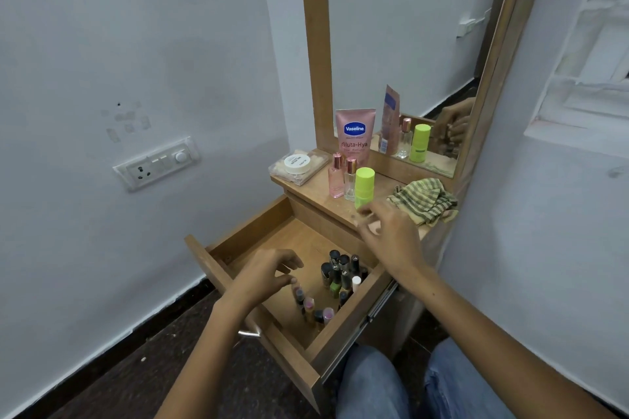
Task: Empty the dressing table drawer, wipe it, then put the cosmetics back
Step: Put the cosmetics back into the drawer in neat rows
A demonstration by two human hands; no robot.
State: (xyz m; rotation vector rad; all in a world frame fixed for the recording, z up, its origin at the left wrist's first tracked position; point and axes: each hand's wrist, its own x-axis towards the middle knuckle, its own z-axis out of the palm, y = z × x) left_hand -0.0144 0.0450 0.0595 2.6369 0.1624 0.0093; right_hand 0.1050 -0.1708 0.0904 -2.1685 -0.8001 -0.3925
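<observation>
The wooden drawer (238, 241) is pulled out below the dressing table top (320, 194). Several nail polish bottles (340, 274) and lipsticks (311, 306) stand in its right part. My left hand (272, 270) hovers over the drawer with loosely curled fingers, its fingertips just beside a lipstick, holding nothing. My right hand (388, 231) is over the table's front edge, fingers spread, just in front of a lime-green bottle (364, 185). A striped green cloth (425, 201) lies crumpled on the table top to the right.
On the table top stand a pink Vaseline tube (355, 134), two small perfume bottles (342, 178) and a clear box with a white jar (297, 165). A mirror (408, 44) rises behind. My knees in jeans (374, 384) are under the drawer's right corner. A wall socket (156, 163) is left.
</observation>
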